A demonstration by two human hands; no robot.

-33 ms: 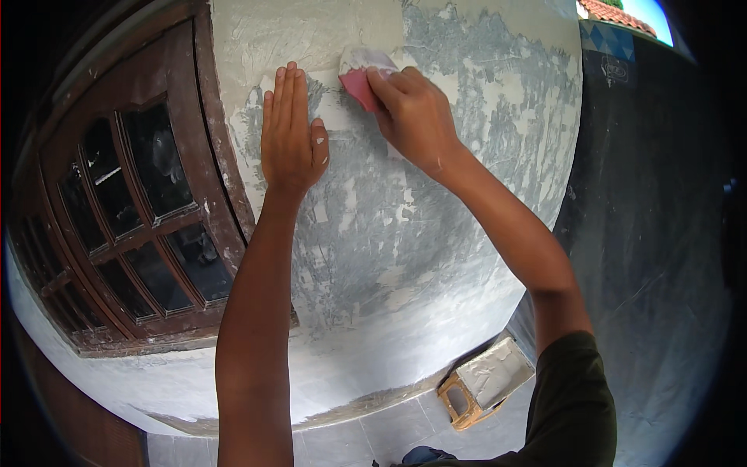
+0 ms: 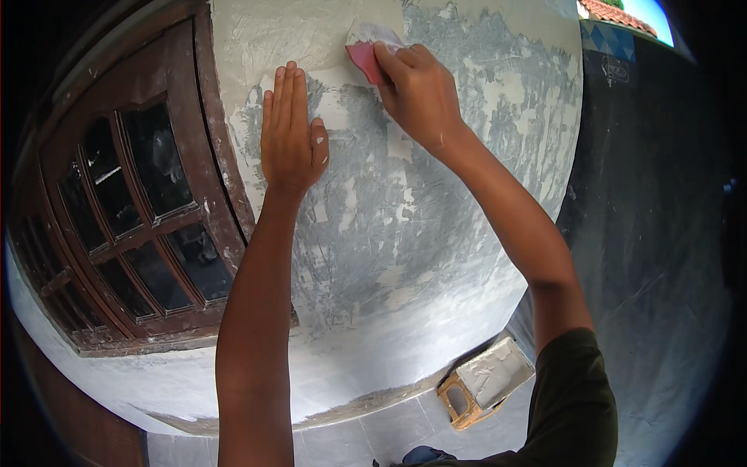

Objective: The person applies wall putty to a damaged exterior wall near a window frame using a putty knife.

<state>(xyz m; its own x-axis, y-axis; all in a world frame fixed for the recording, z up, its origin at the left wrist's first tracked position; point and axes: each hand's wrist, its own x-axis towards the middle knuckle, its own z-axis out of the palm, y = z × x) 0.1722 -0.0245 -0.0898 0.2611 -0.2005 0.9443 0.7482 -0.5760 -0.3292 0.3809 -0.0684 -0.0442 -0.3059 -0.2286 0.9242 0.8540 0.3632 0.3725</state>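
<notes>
My left hand [image 2: 292,136] lies flat against the patchy wall [image 2: 350,257], fingers straight and held together, the thumb slightly apart with a white smear on it. In my right hand [image 2: 424,97] is a pink putty scraper [image 2: 364,59], pinched between thumb and fingers. White putty coats its upper part, which is against the wall by the lower border of a cream putty layer [image 2: 311,31]. Grey surface with scattered pale putty patches covers the wall below and to the right of both hands.
A brown wooden window [image 2: 148,233] with dark panes borders the wall at left. Low at right, a tray of pale putty [image 2: 494,375] rests on a yellowish stool [image 2: 461,409] on the grey tiled floor [image 2: 389,432]. A dark sheet-like surface [image 2: 646,233] stands at right.
My right hand has moved up the wall with the putty scraper, uncovering a pale patch beneath it. My left hand stays in place.
</notes>
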